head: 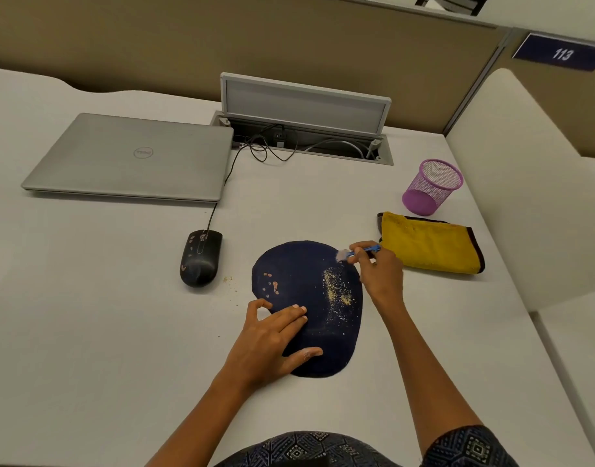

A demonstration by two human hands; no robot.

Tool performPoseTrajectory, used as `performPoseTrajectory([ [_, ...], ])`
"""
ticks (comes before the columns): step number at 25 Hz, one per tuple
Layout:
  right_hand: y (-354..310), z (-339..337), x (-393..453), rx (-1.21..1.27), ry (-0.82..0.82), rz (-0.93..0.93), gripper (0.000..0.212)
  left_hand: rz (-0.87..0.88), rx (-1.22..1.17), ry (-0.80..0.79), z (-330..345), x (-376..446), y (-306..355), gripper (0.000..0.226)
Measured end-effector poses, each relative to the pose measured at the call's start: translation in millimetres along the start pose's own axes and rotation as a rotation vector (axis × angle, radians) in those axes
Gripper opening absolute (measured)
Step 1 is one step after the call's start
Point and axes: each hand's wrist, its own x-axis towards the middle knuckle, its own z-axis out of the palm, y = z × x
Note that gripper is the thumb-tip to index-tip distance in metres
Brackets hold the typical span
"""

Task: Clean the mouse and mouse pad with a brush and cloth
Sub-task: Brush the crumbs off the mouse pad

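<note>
Fingers pin the dark mouse pad, speckled with yellow crumbs.

On the pale bench, the left hand presses flat the dark blue oval mouse pad. At the pad's far right edge, the right hand grips a small blue brush.
</note>
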Motion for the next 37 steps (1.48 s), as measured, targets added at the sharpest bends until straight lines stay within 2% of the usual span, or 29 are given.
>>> performPoseTrajectory([
  [1, -1.7, -2.6, 1.0, -0.018, 0.053, 0.001, 0.024, -0.001, -0.002, 0.003, 0.2, 0.0, 0.0, 0.055],
  [2, -3.4, -3.1, 2.1, 0.018, 0.035, -0.012, 0.023, -0.002, -0.003, 0.006, 0.5, -0.1, 0.0, 0.055],
  [5, -9.9, 5.0, -3.1, 0.158, -0.225, -0.057, 0.019, -0.003, 0.001, 0.009, 0.4, -0.9, -0.5, 0.056],
  [6, -11.0, 6.5, -5.8, 0.146, -0.237, -0.06, 0.019, -0.004, 0.001, 0.01, 0.1, -0.5, -0.5, 0.056],
  [7, -9.4, 7.3, -5.2, 0.124, -0.185, -0.042, 0.019, -0.004, -0.001, 0.011, -0.2, 0.1, -0.4, 0.056],
  [10, -1.6, -2.4, 2.1, -0.06, 0.13, 0.064, 0.026, -0.002, -0.003, 0.014, -0.8, 1.7, 0.1, 0.055],
  [11, 0.3, -4.2, 3.7, -0.049, 0.141, 0.072, 0.027, -0.005, -0.004, 0.013, -0.9, 1.5, 0.2, 0.055],
  [13, 0.4, -0.8, 0.6, 0.118, -0.032, 0.029, 0.026, -0.014, -0.01, 0.003, -1.3, 0.9, -0.5, 0.055],
  [15, -2.0, 2.8, -10.7, 0.151, -0.189, 0.001, 0.022, -0.02, -0.018, -0.008, -1.6, 0.4, -0.5, 0.056],
  [16, 0.1, 3.2, -12.0, 0.108, -0.167, -0.001, 0.02, -0.021, -0.019, -0.011, -1.5, 0.8, -0.4, 0.056],
  [18, 3.6, -2.0, -8.2, -0.03, 0.026, 0.009, 0.02, -0.022, -0.022, -0.01, -0.8, 0.9, -0.6, 0.056],
  [20, 1.1, -5.6, -8.3, -0.024, 0.124, -0.002, 0.021, -0.026, -0.026, -0.009, -0.2, -0.2, -1.4, 0.055],
  [22, -1.0, -2.4, -13.9, 0.093, -0.042, -0.049, 0.019, -0.027, -0.028, -0.015, -0.1, -0.7, -1.2, 0.056],
  [24, -0.9, 1.7, -26.2, 0.06, -0.198, -0.058, 0.019, -0.03, -0.034, -0.02, 0.1, 0.6, -0.4, 0.055],
  [25, 3.1, 2.6, -27.7, 0.02, -0.173, -0.047, 0.02, -0.033, -0.035, -0.022, -0.1, 1.2, 0.0, 0.055],
  [27, 7.5, -3.4, -24.0, -0.054, 0.012, -0.007, 0.023, -0.039, -0.034, -0.022, -0.7, 1.1, 0.1, 0.055],
  [29, 7.8, -9.1, -20.6, 0.018, 0.065, 0.001, 0.024, -0.043, -0.041, -0.027, -1.7, 0.4, 0.1, 0.055],
  [31, 4.0, -9.3, -23.4, 0.149, -0.126, -0.025, 0.021, -0.043, -0.049, -0.026, -2.0, 0.8, -0.3, 0.055],
  [32, 1.4, -7.1, -27.7, 0.145, -0.223, -0.02, 0.021, -0.045, -0.055, -0.02, -1.7, 1.3, -0.8, 0.055],
  [33, 1.3, -4.2, -30.5, 0.095, -0.252, -0.003, 0.022, -0.047, -0.061, -0.012, -0.8, 1.9, -1.8, 0.054],
  [34, 4.8, -1.7, -30.4, 0.038, -0.196, 0.028, 0.023, -0.044, -0.066, -0.006, 0.5, 2.0, -2.8, 0.054],
  [36, 9.6, -5.0, -30.1, -0.074, 0.061, 0.106, 0.027, -0.038, -0.07, 0.015, 2.4, 1.5, -3.0, 0.053],
  [37, 9.2, -7.4, -31.4, -0.078, 0.135, 0.113, 0.028, -0.035, -0.07, 0.025, 2.8, 1.6, -2.9, 0.052],
])
